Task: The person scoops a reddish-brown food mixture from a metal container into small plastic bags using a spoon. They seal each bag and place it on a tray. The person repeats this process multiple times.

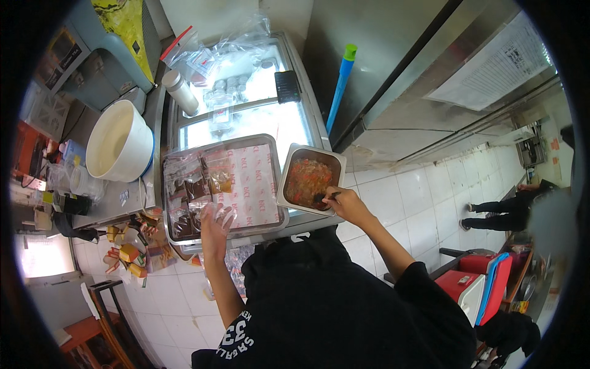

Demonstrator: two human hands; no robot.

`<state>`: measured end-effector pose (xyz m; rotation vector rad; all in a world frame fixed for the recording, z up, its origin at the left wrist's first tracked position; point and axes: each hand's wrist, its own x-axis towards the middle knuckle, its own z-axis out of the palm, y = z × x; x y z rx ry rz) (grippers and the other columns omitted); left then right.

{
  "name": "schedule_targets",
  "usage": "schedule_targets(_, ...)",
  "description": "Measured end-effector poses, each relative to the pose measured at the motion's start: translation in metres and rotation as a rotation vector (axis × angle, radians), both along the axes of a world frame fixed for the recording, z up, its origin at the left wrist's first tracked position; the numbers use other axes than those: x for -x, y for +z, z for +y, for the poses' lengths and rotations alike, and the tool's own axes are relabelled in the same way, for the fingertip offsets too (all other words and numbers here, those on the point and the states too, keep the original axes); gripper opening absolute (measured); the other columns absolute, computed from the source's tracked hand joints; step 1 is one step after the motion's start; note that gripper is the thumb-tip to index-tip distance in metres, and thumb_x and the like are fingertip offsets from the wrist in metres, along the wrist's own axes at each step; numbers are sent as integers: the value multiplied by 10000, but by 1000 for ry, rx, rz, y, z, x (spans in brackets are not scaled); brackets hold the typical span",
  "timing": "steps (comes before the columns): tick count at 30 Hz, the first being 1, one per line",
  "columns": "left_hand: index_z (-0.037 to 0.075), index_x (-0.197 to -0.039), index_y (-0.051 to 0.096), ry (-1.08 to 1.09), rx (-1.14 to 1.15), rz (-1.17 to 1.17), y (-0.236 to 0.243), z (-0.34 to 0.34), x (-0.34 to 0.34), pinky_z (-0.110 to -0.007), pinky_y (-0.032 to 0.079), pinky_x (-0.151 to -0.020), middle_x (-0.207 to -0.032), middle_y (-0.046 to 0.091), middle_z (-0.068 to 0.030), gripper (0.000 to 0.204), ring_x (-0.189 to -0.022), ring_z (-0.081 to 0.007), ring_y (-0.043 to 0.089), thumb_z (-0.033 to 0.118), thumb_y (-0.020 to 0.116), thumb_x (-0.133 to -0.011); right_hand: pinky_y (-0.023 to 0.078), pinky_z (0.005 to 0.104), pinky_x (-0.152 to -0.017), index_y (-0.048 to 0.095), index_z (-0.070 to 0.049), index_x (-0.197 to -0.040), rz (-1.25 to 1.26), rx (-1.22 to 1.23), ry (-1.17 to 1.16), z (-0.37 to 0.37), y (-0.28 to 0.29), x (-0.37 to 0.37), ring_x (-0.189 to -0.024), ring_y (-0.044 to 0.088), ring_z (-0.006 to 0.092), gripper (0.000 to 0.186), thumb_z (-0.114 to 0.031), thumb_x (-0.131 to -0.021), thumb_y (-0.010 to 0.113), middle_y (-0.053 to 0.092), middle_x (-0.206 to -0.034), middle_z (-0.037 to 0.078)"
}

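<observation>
Over the near left part of a metal tray (281, 215), my left hand (215, 230) has its fingers closed on a small clear plastic bag (228, 216). Filled clear packets (195, 184), dark brown and amber, lie in the tray on printed white paper (255, 184). To the right stands a deep square metal pan (289, 154) of chunky red and orange food (304, 179). At this pan's near right side my right hand (349, 206) grips a black spoon (319, 198); its lower end is in the food.
Tray and pan rest on a glass-topped chest freezer (270, 126). Behind them are a white bottle (180, 92), plastic bags (206, 58) and a small black box (286, 86). A white tub (117, 142) stands left. Someone in dark clothes (507, 209) is far right.
</observation>
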<state>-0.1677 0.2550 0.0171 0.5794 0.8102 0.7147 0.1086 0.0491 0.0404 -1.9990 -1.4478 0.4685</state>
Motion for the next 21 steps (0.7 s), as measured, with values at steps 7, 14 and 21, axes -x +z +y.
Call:
schedule_targets(7,127,-1279,312,-10,-192,239,-7,-6,-3,-387,367,-899,-1197,453,-101,475,-1093,-229,493,185,548,-872,494,266,-568,524,31,-760,462,-93,-375,-14,-15,0,-633,622,149,113,-39,-826,583,600,-708,99)
schedule_targets(14,67,-1229,381,-54,-245,309,-18,-9,-14,-291,408,-834,-1169,491,-83,492,-1030,-178,503,117,627,-806,512,276,-625,488,-23,-792,920,-392,-641,-35,-50,-9,-644,603,149,162,-142,-857,579,604,-757,101)
schedule_targets(21,39,-1203,426,-133,-455,338,-6,-11,-28,-265,424,-840,-1139,501,-90,494,-985,-156,514,69,656,-767,523,288,-632,513,-20,-831,1268,-388,-938,-39,-73,-15,-643,605,171,134,-123,-835,599,599,-765,100)
